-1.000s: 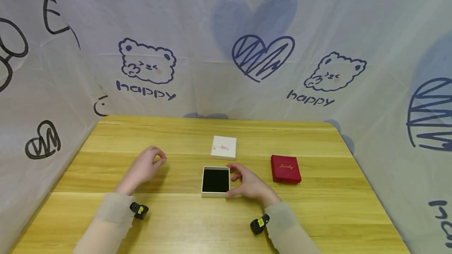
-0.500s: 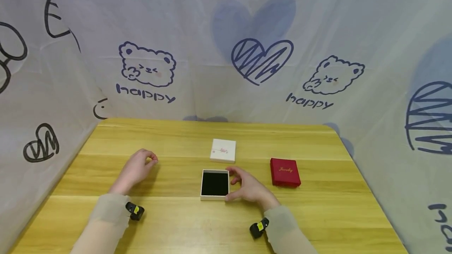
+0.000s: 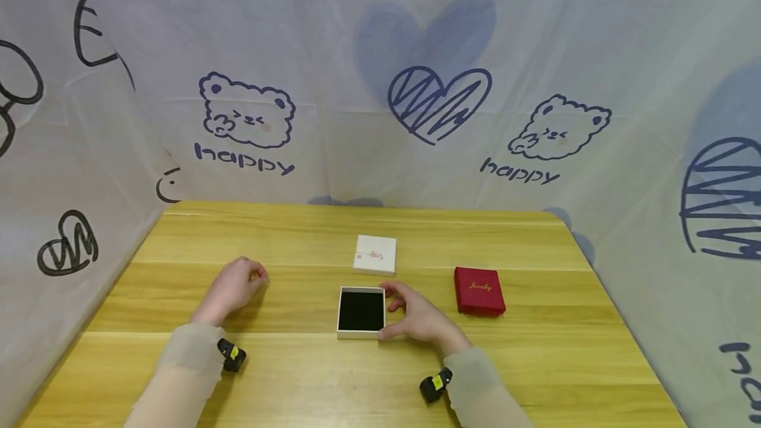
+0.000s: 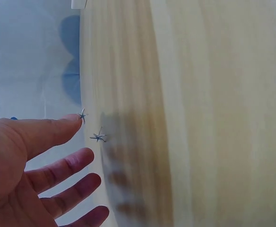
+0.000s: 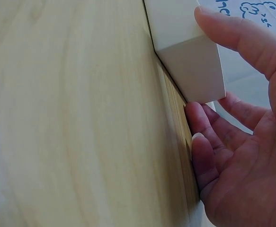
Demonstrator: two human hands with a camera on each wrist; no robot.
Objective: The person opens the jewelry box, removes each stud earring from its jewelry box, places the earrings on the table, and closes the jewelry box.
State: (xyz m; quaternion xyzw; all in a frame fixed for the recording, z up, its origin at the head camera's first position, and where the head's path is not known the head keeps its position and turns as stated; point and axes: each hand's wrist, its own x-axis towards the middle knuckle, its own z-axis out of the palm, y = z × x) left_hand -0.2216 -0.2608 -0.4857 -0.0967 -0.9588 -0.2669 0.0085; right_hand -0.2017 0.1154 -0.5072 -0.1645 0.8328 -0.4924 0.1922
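My left hand (image 3: 234,285) is over the left part of the table. In the left wrist view, its thumb and index fingertip pinch a silver star-shaped piece of jewellery (image 4: 83,116). A second small silver star (image 4: 98,136) shows just beyond the fingertips; any link between the two is too fine to see. My right hand (image 3: 417,316) holds a white, open jewellery box base (image 3: 361,335) at its right side, thumb at the near corner, fingers at the far corner. Black lining (image 3: 361,311) covers the inside. In the right wrist view, the box base (image 5: 190,66) sits between thumb and fingers.
Behind the open base lies a white lid (image 3: 376,255) with pink print. To the right of my right hand stands a closed red jewellery box (image 3: 479,290). White patterned cloth (image 3: 333,84) hangs behind and beside the wooden table (image 3: 309,375).
The left hand drew left, then came slightly back right and nearer. The right hand stays at the white box base. The head view has tipped up a little.
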